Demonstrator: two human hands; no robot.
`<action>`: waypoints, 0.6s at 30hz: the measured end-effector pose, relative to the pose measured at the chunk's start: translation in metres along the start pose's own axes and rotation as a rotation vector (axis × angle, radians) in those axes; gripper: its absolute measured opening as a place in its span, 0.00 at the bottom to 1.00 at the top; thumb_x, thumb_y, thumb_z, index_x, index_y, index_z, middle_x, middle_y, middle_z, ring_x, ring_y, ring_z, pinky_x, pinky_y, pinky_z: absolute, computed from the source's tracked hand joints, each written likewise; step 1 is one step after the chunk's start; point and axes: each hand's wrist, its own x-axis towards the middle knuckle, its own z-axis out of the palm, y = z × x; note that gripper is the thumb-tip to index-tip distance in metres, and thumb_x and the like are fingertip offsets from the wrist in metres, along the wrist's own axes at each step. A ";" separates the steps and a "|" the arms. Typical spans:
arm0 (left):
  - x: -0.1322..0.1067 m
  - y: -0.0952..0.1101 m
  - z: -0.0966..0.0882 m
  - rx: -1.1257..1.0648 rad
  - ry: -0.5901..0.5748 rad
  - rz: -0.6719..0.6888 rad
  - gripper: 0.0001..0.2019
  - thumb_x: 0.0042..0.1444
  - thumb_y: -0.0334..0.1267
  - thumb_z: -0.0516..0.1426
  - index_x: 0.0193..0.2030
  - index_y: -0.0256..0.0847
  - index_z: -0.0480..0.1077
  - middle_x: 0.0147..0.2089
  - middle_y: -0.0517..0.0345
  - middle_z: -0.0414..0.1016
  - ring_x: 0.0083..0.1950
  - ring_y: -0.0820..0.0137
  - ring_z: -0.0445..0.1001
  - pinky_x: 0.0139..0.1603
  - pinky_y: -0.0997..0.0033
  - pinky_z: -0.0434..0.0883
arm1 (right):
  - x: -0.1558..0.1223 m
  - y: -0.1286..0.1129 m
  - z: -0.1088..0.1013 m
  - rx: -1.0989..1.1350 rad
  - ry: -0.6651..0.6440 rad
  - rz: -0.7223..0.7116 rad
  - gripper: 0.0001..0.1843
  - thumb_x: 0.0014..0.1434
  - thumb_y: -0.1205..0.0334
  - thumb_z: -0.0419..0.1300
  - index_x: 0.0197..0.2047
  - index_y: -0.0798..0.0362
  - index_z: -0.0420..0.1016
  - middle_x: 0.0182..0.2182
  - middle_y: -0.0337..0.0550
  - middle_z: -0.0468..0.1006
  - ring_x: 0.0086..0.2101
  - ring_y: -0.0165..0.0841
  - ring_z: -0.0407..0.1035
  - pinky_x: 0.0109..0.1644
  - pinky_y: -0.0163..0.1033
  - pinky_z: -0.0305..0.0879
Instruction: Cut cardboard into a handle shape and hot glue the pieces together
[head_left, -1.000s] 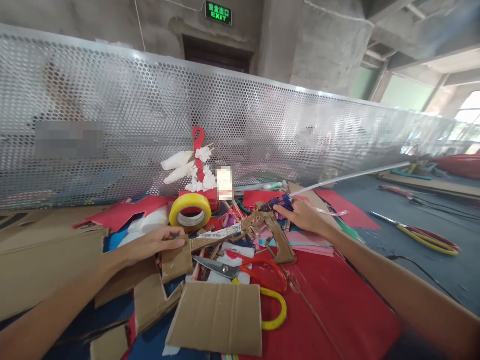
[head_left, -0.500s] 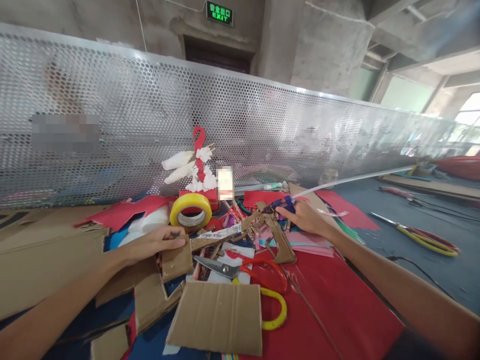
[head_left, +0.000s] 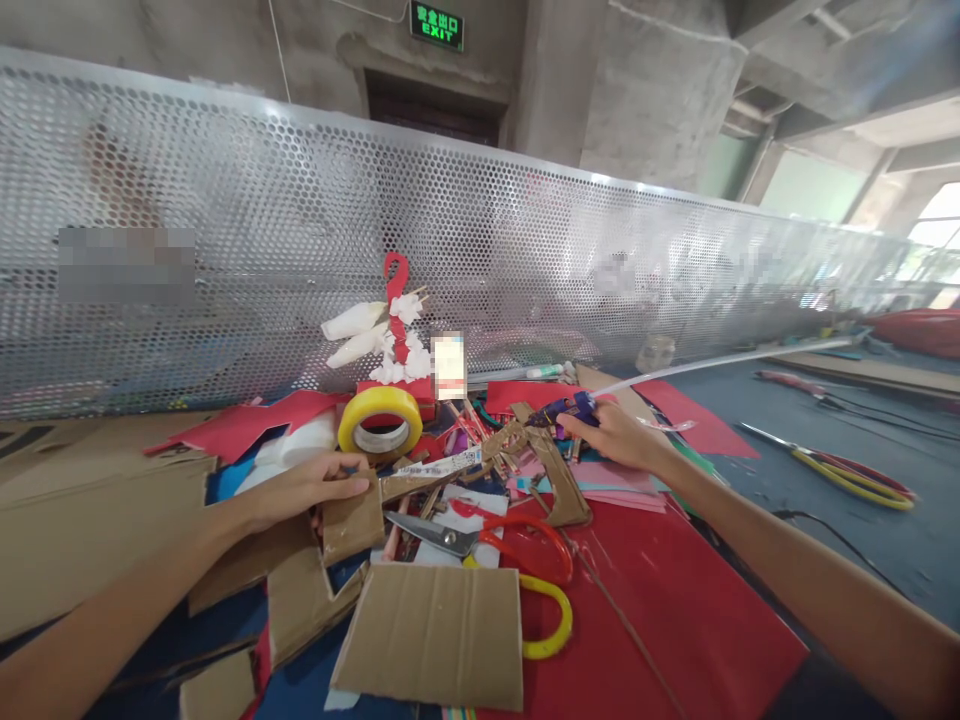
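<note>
My left hand (head_left: 326, 490) is closed on the left end of a cut cardboard piece (head_left: 354, 522), the thumb lying on top. From that end a cardboard strip with a white printed label (head_left: 450, 463) runs right to an angled cardboard part (head_left: 559, 480). A dark blue glue gun (head_left: 576, 408) sits in my right hand (head_left: 619, 437), its nozzle close to the joint of the cardboard; whether it touches, I cannot tell. Out of the gun's back sticks a long clear glue stick (head_left: 712, 367). Scissors with red and yellow handles (head_left: 525, 545) lie just in front, partly under a cardboard rectangle (head_left: 435, 635).
A yellow tape roll (head_left: 380, 420) stands behind my left hand. Beyond it is a red and white paper bird (head_left: 396, 330) by a perforated metal screen (head_left: 525, 260). Red sheets (head_left: 675, 600) and cardboard scraps (head_left: 97, 530) cover the table. Another pair of scissors (head_left: 840, 475) lies right.
My right hand and the glue gun have shifted slightly right, and the glue stick's far end has swung a little rightward. My left hand keeps its hold on the cardboard.
</note>
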 end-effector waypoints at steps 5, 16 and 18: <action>0.002 -0.003 -0.001 0.004 -0.004 -0.004 0.26 0.52 0.65 0.61 0.41 0.42 0.68 0.28 0.65 0.63 0.26 0.71 0.66 0.20 0.76 0.66 | 0.007 0.000 0.007 -0.033 0.048 -0.031 0.26 0.66 0.40 0.52 0.25 0.50 0.66 0.24 0.42 0.73 0.28 0.36 0.68 0.35 0.39 0.59; 0.001 -0.002 -0.001 0.012 -0.025 0.008 0.26 0.53 0.65 0.60 0.39 0.42 0.66 0.27 0.64 0.62 0.26 0.72 0.65 0.20 0.77 0.67 | 0.008 0.005 0.015 -0.148 0.076 -0.041 0.26 0.66 0.41 0.52 0.25 0.51 0.67 0.25 0.45 0.76 0.28 0.37 0.69 0.36 0.39 0.59; 0.000 0.001 0.000 0.021 -0.011 0.001 0.27 0.53 0.66 0.60 0.40 0.42 0.66 0.28 0.64 0.63 0.26 0.71 0.65 0.20 0.77 0.66 | 0.007 0.009 0.013 -0.154 0.066 -0.031 0.26 0.66 0.40 0.51 0.26 0.51 0.69 0.27 0.47 0.78 0.29 0.38 0.70 0.37 0.39 0.60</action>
